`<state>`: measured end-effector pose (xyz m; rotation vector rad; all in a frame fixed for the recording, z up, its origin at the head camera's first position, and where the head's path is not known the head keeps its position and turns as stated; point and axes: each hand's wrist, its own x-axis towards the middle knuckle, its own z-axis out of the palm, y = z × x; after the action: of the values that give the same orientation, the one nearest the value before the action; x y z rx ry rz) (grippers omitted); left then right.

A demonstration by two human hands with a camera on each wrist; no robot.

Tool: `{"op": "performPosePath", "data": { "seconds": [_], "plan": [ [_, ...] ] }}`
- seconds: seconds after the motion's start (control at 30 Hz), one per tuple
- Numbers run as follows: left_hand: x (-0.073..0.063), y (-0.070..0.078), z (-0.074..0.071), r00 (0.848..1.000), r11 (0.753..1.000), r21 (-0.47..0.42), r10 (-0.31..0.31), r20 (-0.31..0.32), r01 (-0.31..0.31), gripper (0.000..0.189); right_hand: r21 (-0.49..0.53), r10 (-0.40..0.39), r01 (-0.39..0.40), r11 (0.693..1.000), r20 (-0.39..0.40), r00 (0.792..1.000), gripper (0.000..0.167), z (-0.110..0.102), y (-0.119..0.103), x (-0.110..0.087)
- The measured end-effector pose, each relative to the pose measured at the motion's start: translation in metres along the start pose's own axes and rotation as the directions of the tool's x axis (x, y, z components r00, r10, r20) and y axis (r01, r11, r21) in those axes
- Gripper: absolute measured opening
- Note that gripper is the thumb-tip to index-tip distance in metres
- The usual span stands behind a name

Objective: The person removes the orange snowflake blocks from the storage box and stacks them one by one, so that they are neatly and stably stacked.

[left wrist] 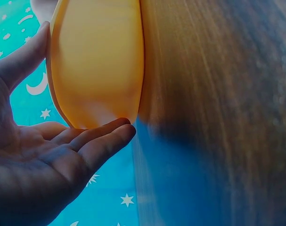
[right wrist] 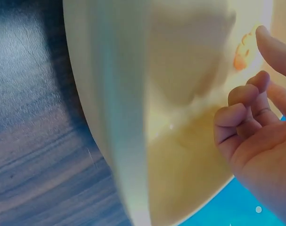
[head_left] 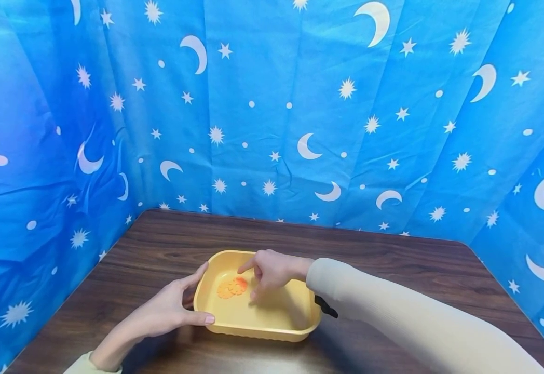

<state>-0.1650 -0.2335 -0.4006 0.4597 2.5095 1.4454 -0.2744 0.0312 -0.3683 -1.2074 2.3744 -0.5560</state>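
A yellow rectangular tub (head_left: 276,332) with rounded corners is on the table. My left hand (head_left: 164,306) holds its left end, thumb on the near corner and fingers at the far side; the left wrist view shows this hand (left wrist: 53,150) against the tub's wall (left wrist: 95,56). Flat orange pieces with scalloped edges (head_left: 231,288) lie together on the tub's floor. My right hand (head_left: 269,270) is inside the tub just right of them, index finger and thumb spread apart and the other fingers bent. Nothing shows in its grasp in the right wrist view (right wrist: 256,117).
The dark wood-grain table (head_left: 393,254) extends around the tub. Blue cloth (head_left: 272,119) with white moons and stars hangs behind it and on both sides. A small black piece (head_left: 326,306) sticks out under the right sleeve (head_left: 375,296), beside the tub's right end.
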Motion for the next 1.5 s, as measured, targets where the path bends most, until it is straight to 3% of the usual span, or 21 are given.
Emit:
{"op": "performPosePath", "data": {
  "seconds": [0.2,0.5,0.73,1.23,1.5],
  "plan": [
    [0.000,0.000,0.000,1.000,1.000,0.029,-0.006,-0.008,0.006,0.114,0.005,-0.015,0.015,1.000,0.045,0.999,0.062,-0.005,-0.003,0.005],
    [0.000,-0.001,0.000,1.000,1.000,0.007,0.017,0.007,-0.017,0.114,-0.056,0.064,-0.058,0.997,0.107,0.992,0.062,-0.001,-0.005,0.017],
    [-0.001,0.000,0.000,1.000,0.999,0.039,-0.006,-0.003,0.006,0.114,0.030,0.068,-0.073,0.997,0.163,0.984,0.059,0.003,-0.007,0.021],
    [-0.001,0.002,-0.001,1.000,1.000,0.002,0.022,0.007,-0.022,0.114,-0.029,0.076,-0.075,0.997,0.023,0.997,0.035,0.010,-0.008,0.023],
    [-0.001,0.002,-0.002,1.000,1.000,0.012,0.029,0.002,-0.029,0.114,-0.041,0.069,-0.067,0.997,0.044,0.997,0.034,0.015,-0.011,0.027]
  ]
}}
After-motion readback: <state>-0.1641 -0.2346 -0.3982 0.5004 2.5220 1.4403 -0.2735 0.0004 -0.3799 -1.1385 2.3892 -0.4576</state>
